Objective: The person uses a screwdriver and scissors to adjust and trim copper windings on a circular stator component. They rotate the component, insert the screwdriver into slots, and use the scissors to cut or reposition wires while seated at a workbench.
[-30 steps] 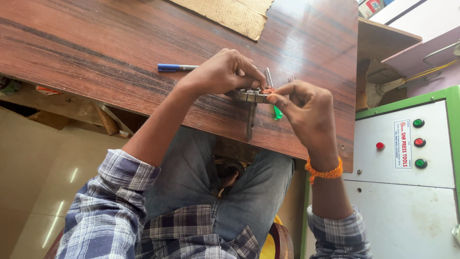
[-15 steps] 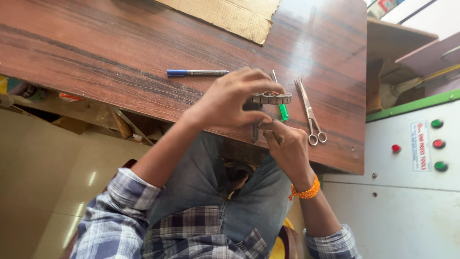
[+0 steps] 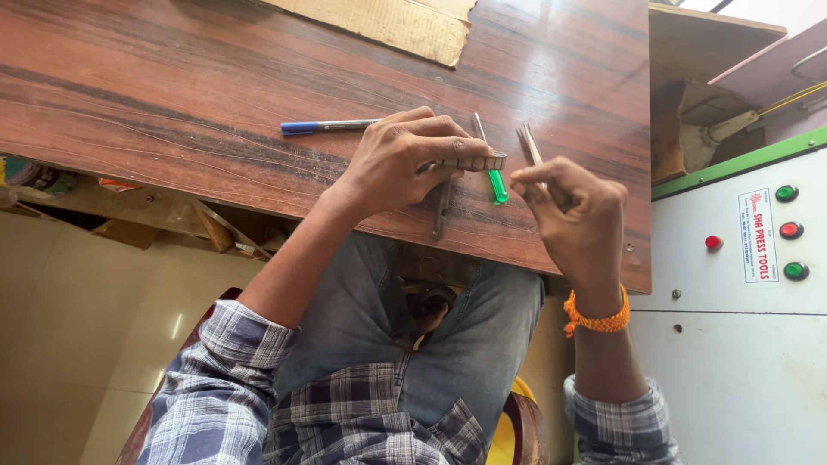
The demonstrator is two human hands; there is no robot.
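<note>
I sit at a dark wooden tabletop (image 3: 172, 103), looking down at my two bare hands near its front edge. My left hand (image 3: 392, 164) has its grip closed on a small metal strip (image 3: 472, 162), pinched between thumb and fingertips so it stands out level towards my right, just above the wood; holding it by one end leaves the other end free to work on. A thin dark piece (image 3: 441, 211) hangs or lies below it, though I cannot tell whether the two are joined. My right hand (image 3: 573, 211) is curled loosely, thumb and forefinger drawn together just beside the strip's free end; whether that grip has anything between them is hidden from view. Between the hands lies a green-handled tool (image 3: 494, 181), and a pair of scissors (image 3: 527, 142) pokes out from behind my right hand, both within easy reach. A blue pen (image 3: 323, 127) rests to the left, and a piece of cardboard (image 3: 388, 21) lies at the far edge.
</note>
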